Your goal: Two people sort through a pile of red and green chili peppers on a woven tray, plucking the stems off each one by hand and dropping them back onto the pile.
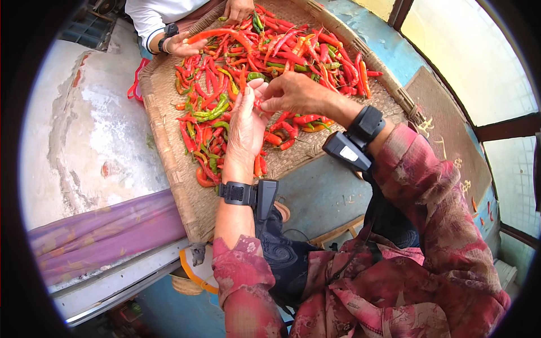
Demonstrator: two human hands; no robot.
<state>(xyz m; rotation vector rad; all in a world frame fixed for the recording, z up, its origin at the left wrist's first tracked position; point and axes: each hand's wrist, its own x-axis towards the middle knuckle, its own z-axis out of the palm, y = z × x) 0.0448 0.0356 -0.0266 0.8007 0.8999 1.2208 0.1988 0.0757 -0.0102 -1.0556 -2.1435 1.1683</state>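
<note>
A large woven tray (169,163) bears a heap of red chili peppers (287,48), with some green and orange ones among them. Over its near part, my left hand (248,121) is raised with the palm turned inward and the fingers partly curled. My right hand (296,93) meets it from the right, thumb and fingers pinched together. Between the two hands a bit of a red chili pepper (258,104) shows; most of it is hidden by my fingers. Green chili peppers (213,111) lie just left of my left hand.
At the tray's far left, another person's hand (185,45) is by a long red chili pepper (222,32), and that person's other hand (239,8) rests at the heap. A purple cloth (107,234) covers a ledge at left. Windows (468,56) stand at right.
</note>
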